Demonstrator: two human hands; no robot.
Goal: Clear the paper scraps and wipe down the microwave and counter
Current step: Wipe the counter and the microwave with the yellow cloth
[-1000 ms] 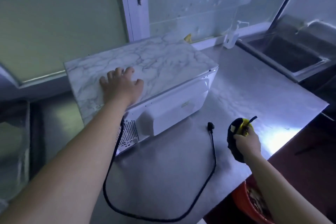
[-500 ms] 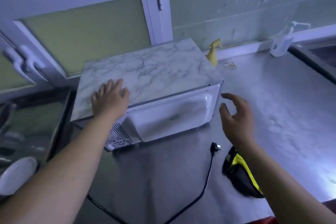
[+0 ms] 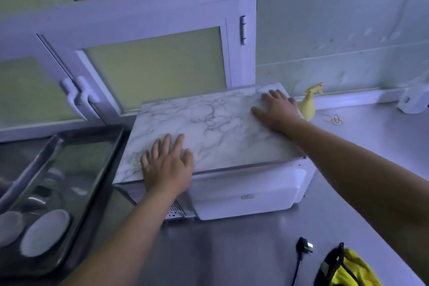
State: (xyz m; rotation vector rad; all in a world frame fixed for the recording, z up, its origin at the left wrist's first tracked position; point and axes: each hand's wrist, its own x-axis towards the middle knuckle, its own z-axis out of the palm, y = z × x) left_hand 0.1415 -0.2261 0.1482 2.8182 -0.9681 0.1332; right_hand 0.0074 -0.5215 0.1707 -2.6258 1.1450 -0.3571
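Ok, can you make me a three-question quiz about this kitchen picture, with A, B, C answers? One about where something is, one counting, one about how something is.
1. Where is the yellow-and-black cloth?
A on the microwave
B on the counter
C in a hand

2. How many hands rest on the microwave top?
A none
B one
C two

3. How is the plug?
A in a socket
B lying loose
C held in fingers

Answers:
1 B, it lies on the counter near the plug.
2 C, the left hand and right hand both lie flat on it.
3 B, its prongs are bare on the counter.
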